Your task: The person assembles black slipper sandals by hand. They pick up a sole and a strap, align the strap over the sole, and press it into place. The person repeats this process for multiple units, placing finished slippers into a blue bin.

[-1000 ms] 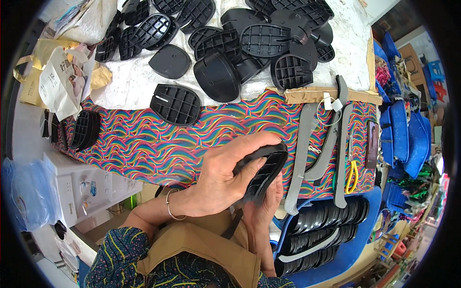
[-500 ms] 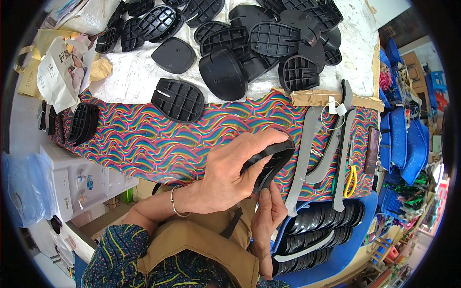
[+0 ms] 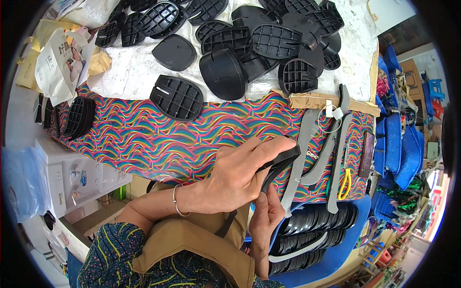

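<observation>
Over the near edge of the patterned cloth, a black heel-shaped piece is held tilted between both hands, its curved rim strip toward the right. My left hand grips it from above, index finger stretched along the top edge and thumb side against the inner face. Below, my right hand pinches its lower end between thumb and fingers. Most of its inner face is hidden. A similar black piece with a ribbed grid lies beyond my left hand, at the white sheet's edge.
Several black pieces lie heaped on the white sheet. A small stack sits at the left. Grey curved strips, yellow-handled scissors and a dark phone lie right. Below stands a blue basin holding rows of black pieces.
The held piece has turned so that less of its inside shows, and it has shifted slightly right with my left hand. Both hands keep their grip.
</observation>
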A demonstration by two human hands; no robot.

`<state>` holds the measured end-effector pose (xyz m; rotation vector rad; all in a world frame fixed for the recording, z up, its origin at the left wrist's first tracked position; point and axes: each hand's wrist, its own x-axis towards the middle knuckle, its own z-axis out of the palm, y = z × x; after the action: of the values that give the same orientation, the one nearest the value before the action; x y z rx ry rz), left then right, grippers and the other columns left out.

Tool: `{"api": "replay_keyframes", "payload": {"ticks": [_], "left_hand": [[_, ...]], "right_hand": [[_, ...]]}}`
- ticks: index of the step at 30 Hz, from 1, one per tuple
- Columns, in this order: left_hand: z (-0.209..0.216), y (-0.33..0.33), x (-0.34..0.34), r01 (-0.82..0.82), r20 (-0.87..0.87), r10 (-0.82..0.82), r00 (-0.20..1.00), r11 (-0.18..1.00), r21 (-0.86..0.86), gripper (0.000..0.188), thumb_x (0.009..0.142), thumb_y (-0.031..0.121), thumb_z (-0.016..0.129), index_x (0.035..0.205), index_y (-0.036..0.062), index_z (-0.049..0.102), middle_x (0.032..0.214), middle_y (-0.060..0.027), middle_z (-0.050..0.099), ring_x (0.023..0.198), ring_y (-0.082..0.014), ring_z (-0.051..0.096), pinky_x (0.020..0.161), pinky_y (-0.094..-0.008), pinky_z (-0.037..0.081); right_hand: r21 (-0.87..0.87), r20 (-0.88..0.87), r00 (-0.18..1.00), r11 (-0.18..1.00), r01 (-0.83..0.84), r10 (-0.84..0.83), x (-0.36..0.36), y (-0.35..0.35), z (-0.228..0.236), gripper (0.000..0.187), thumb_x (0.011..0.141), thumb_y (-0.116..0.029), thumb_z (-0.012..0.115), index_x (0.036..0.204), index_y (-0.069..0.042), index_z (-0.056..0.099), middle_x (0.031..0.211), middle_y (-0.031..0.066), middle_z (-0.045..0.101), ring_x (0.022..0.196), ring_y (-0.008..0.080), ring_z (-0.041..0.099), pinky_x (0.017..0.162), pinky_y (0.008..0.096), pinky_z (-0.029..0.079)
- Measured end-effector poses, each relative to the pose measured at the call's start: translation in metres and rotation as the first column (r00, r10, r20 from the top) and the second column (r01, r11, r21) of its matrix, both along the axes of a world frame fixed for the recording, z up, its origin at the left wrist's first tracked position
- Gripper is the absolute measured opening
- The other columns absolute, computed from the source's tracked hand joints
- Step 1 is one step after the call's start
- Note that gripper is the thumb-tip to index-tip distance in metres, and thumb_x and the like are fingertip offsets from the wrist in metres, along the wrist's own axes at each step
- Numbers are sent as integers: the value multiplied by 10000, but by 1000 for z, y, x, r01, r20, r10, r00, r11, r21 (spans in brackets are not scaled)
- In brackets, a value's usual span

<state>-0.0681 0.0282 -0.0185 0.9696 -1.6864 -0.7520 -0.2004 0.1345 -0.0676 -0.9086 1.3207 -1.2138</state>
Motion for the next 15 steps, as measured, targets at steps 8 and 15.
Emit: {"api": "replay_keyframes", "payload": {"ticks": [8, 15], "left_hand": [[-15, -6, 4, 39, -173, -26, 984, 997, 70, 406, 848, -58, 658, 1241, 25, 601, 1066, -119, 671, 859, -184, 686, 722, -291, 547], [-22, -1, 15, 125, -480, 58, 875, 931, 342, 377, 878, 7, 688, 1241, 8, 585, 1122, -84, 662, 1027, -141, 638, 896, -279, 513]], "right_hand": [[8, 161, 985, 998, 67, -67, 7, 8, -11, 507, 1034, -233, 497, 1400, 111, 430, 1370, 168, 553, 1231, 223, 550, 1044, 355, 429], [-72, 232, 970, 993, 96, -77, 8, -29, 12, 775, 1016, -574, 372, 1439, 74, 404, 1400, 182, 533, 1255, 252, 553, 1077, 400, 408]]}}
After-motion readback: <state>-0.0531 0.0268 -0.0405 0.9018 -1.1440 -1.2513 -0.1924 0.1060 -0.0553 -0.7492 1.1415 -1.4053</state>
